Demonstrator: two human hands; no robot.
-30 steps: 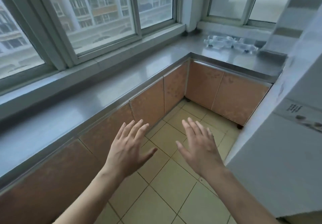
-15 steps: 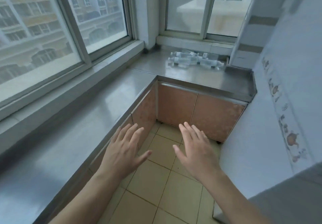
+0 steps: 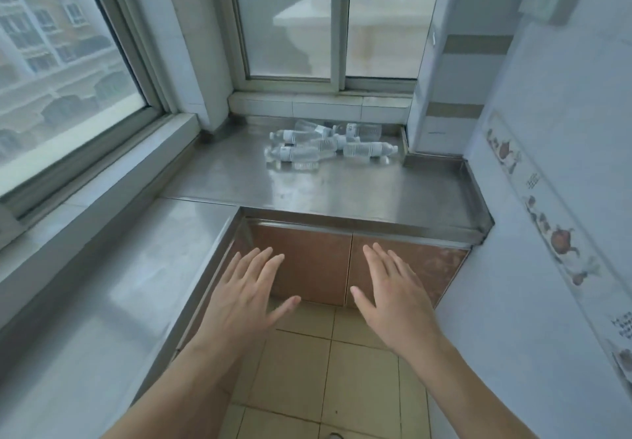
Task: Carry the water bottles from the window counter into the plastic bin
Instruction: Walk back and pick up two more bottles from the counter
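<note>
Both hands are hanging empty in front of the body: left hand (image 3: 244, 296) and right hand (image 3: 391, 296) are palm-down with fingers straight and spread, gripping nothing, floating over the floor tiles (image 3: 328, 363) just short of the cabinet doors (image 3: 345, 260). Looks like a ready-to-reach posture, not a grasp. The water bottles (image 3: 326, 146) are lying well ahead of and above both hands, on their sides in a loose pile at the back of the steel counter (image 3: 342, 192), right under the rear window (image 3: 328, 21). Lying flat is probably keeping them from tipping, but round bodies are free to roll if nudged. Pile is sitting roughly centred between the two hands, slightly nearer the right one's line, so either hand is working as a first reach. Plastic bin isn't showing anywhere in view, so can't say where the drop-off is. My read: approach step, nothing carried yet.
</note>
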